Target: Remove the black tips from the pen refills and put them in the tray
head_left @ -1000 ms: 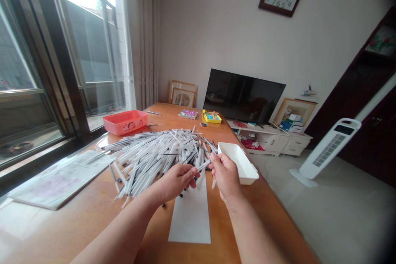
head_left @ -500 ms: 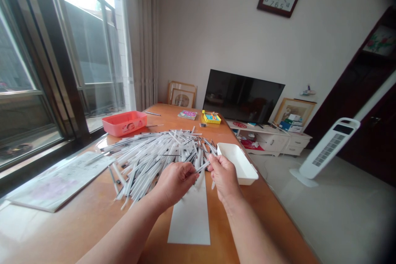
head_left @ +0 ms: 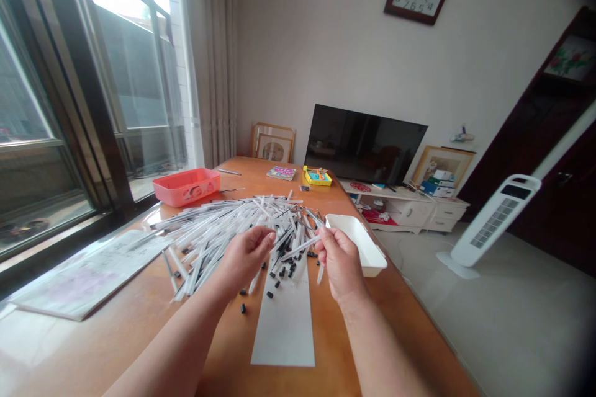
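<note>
Left hand (head_left: 246,254) open and empty, fingers loosely spread just above the near edge of a heap of white plastic pen tubes (head_left: 218,242); right hand (head_left: 339,263) narrow, pinching one white tube (head_left: 302,248) between thumb and fingers, its end pointing left toward the heap. Fresh scatter of small black end pieces (head_left: 278,284) across the far part of a white paper strip (head_left: 284,329) and onto the wooden table (head_left: 400,335) to its left, absent a moment ago. Just right of the right hand, a white plastic tray (head_left: 358,245), with open room along the table's right edge; far left, a coral plastic tray (head_left: 186,187), well apart from the heap
</note>
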`<state>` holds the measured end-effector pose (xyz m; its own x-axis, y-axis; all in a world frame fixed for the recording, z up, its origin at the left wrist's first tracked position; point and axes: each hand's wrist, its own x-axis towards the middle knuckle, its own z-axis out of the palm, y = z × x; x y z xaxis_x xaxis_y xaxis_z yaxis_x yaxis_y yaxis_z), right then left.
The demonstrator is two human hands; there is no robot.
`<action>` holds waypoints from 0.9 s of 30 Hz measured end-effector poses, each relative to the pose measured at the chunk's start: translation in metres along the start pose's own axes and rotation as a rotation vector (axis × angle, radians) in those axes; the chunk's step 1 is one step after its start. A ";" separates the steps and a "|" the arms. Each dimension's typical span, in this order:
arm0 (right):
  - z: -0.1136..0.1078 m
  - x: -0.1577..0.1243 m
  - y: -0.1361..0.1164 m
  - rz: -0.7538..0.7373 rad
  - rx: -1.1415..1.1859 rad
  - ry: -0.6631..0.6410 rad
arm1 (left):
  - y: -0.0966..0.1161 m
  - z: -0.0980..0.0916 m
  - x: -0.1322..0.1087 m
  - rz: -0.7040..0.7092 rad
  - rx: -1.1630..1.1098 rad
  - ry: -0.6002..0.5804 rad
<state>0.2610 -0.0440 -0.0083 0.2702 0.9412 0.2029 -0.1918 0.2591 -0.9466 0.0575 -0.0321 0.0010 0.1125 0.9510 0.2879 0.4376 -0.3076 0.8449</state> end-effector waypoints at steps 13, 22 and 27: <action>-0.008 0.007 -0.003 -0.078 -0.066 0.087 | -0.020 -0.018 0.005 -0.055 0.553 -0.050; -0.009 0.008 -0.004 -0.107 -0.101 0.117 | -0.025 -0.019 0.009 0.049 0.641 -0.003; -0.009 0.007 -0.005 -0.078 -0.100 0.088 | -0.025 -0.026 0.006 -0.059 0.641 -0.072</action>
<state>0.2722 -0.0409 -0.0042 0.3633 0.8952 0.2583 -0.0734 0.3039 -0.9499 0.0244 -0.0198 -0.0066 0.1224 0.9722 0.1994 0.8883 -0.1969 0.4149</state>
